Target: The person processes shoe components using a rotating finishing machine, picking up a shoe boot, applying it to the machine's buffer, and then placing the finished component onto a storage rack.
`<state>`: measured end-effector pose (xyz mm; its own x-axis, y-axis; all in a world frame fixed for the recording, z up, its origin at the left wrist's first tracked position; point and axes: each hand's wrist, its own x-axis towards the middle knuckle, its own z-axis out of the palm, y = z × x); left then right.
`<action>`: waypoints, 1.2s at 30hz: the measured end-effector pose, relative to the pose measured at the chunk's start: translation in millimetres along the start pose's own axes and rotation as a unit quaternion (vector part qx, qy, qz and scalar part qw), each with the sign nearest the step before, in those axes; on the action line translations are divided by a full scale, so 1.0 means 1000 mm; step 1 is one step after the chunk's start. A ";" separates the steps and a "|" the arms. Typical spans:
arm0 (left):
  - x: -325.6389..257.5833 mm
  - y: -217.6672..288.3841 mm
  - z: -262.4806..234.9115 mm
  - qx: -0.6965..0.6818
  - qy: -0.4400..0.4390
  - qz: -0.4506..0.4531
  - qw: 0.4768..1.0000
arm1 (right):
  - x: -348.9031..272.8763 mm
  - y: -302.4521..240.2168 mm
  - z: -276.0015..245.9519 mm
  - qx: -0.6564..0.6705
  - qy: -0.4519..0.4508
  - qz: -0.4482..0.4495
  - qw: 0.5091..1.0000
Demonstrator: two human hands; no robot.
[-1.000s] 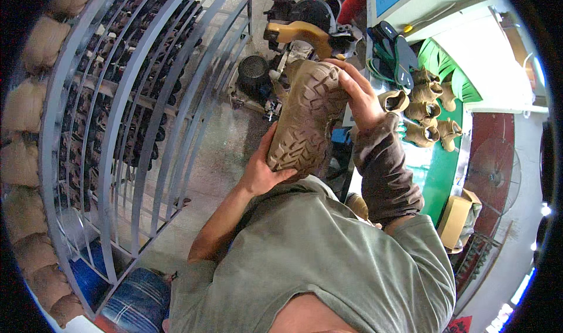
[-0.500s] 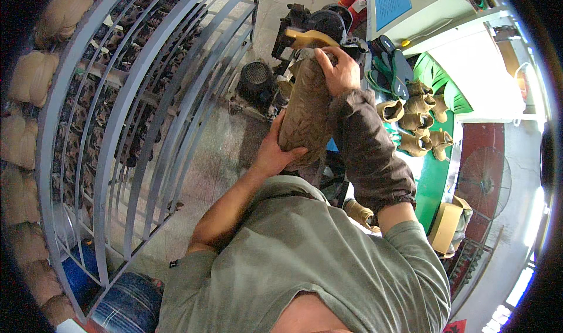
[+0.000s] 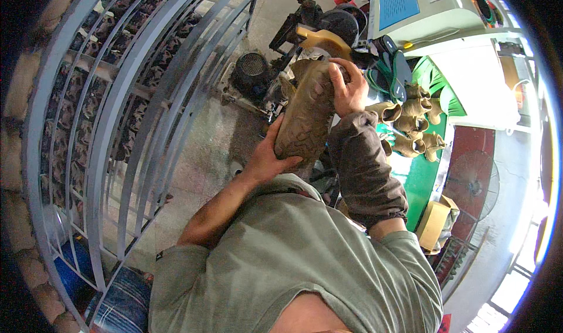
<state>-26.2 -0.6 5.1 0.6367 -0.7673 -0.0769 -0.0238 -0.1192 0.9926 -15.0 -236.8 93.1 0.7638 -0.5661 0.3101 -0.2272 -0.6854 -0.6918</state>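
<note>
A brown boot [image 3: 305, 113] is held in front of my chest, its ridged tread turned up toward me. My left hand [image 3: 267, 157] is closed round its near end, the thumb lying across the sole. At the far end, my right hand [image 3: 350, 89] grips the boot's right edge with bent fingers. Just beyond the boot stands a dark machine with a yellow curved part [image 3: 324, 41], and the boot's far end lies close to it; whether they touch I cannot tell. A black motor [image 3: 252, 69] sits low to the left of the boot.
A grey metal rack [image 3: 97, 174] loaded with dark shoe parts fills the left. Several tan boots [image 3: 415, 107] stand on a green table [image 3: 421, 183] at right, with dark insoles [image 3: 384, 69] behind them. A cardboard box [image 3: 433, 224] lies near its edge.
The view has shifted a little, moving the rack left in the picture. Both hands still hold the boot, which now tilts slightly more to the right at its far end.
</note>
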 end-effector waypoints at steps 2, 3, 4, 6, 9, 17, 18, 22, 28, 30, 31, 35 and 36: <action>0.005 0.009 0.000 0.069 -0.017 -0.032 0.997 | 0.008 0.006 -0.005 0.026 -0.001 0.031 0.999; 0.008 0.015 0.002 0.059 -0.018 -0.037 0.997 | 0.012 0.011 -0.007 0.023 -0.005 0.046 0.999; 0.015 0.023 0.003 0.050 -0.018 -0.037 0.998 | 0.021 0.015 -0.010 0.021 -0.006 0.058 0.998; 0.018 0.026 0.005 0.036 -0.011 -0.042 0.998 | 0.030 0.025 -0.005 0.026 -0.025 0.045 0.998; 0.015 0.021 0.004 0.007 0.010 -0.048 0.999 | 0.033 0.001 0.005 -0.046 -0.036 0.021 0.998; 0.046 0.037 0.000 -0.095 -0.020 -0.051 0.994 | 0.080 0.017 0.018 -0.216 -0.017 -0.117 0.969; 0.044 0.039 -0.003 -0.084 -0.020 -0.037 0.996 | 0.075 0.017 0.019 -0.191 -0.013 -0.125 0.973; 0.026 0.035 0.000 -0.048 -0.003 -0.049 0.998 | 0.052 0.018 0.020 -0.184 -0.014 -0.179 0.967; 0.027 0.028 -0.002 -0.133 -0.026 -0.043 0.990 | 0.048 0.010 0.014 -0.181 -0.054 -0.220 0.957; 0.028 0.027 -0.001 -0.156 -0.036 -0.037 0.986 | 0.049 0.011 0.012 -0.174 -0.092 -0.197 0.960; 0.025 0.028 -0.003 -0.146 -0.040 -0.047 0.987 | 0.045 0.007 0.012 -0.169 -0.090 -0.189 0.963; 0.016 -0.005 0.003 -0.219 -0.036 -0.029 0.975 | 0.028 -0.004 0.017 -0.156 -0.049 -0.208 0.964; 0.015 -0.003 0.004 -0.240 -0.042 -0.035 0.969 | 0.024 -0.007 0.016 -0.156 -0.036 -0.213 0.964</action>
<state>-19.4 -14.3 0.3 0.5581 -0.8191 -0.1328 0.3918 0.1191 0.9123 14.6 -237.8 95.1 0.8654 -0.1766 0.4688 -0.0450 -0.9594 -0.2784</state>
